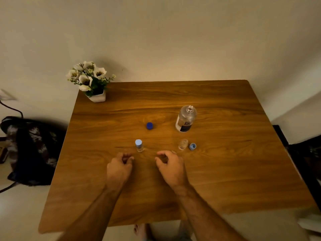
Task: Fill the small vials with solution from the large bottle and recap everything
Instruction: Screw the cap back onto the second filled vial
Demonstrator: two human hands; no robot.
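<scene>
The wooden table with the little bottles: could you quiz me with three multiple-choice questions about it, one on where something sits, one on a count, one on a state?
1. Where does the dark blue round cap lie?
A. On the brown wooden table, left of the large clear glass bottle
B. On the large bottle's neck
C. In the left hand

2. How many small clear vials stand on the table?
A. One
B. Two
C. Four

3. What state is the right-side small vial in?
A. Capped
B. Lying on its side
C. Open, with its light blue cap beside it

Answers: 1 A, since the cap sits alone on the wood; 2 B, the light-blue-capped vial and the open one; 3 C, its cap lies just to its right on the table.
</scene>
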